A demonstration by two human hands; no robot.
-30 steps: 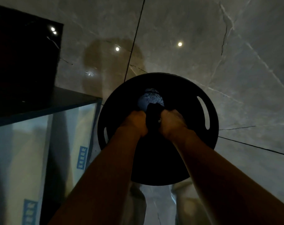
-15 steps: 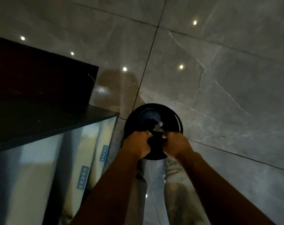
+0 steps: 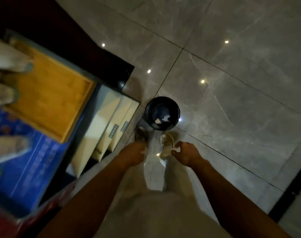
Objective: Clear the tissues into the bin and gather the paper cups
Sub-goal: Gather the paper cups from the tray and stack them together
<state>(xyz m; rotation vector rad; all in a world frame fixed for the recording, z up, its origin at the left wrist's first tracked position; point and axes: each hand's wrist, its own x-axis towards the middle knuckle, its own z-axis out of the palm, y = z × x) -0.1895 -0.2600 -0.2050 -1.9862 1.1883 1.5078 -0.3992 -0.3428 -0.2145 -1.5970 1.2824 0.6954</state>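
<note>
The black round bin (image 3: 162, 113) stands on the floor just past my shoes, with white crumpled tissues (image 3: 161, 119) lying inside it. My left hand (image 3: 135, 152) hangs curled shut, nearer me than the bin and above my left shoe; a pale speck shows at its fingertips. My right hand (image 3: 185, 152) is closed, with a small white tissue scrap (image 3: 177, 148) pinched at its fingers. Both hands are apart from the bin. Blurred paper cups (image 3: 7, 55) lie along the left edge on the table, another cup (image 3: 8, 146) lower down.
A yellow wooden tray (image 3: 48, 93) sits on the table at left, beside a blue printed mat (image 3: 26, 160). Cardboard boxes (image 3: 103, 131) show under the glass table edge. A dark cabinet (image 3: 94, 54) stands behind it. Grey tiled floor (image 3: 232, 83) spreads to the right.
My hands have drawn back from the bin's mouth toward me, and the view has risen. The bin now looks small, with white tissues in it. The table top has come into view.
</note>
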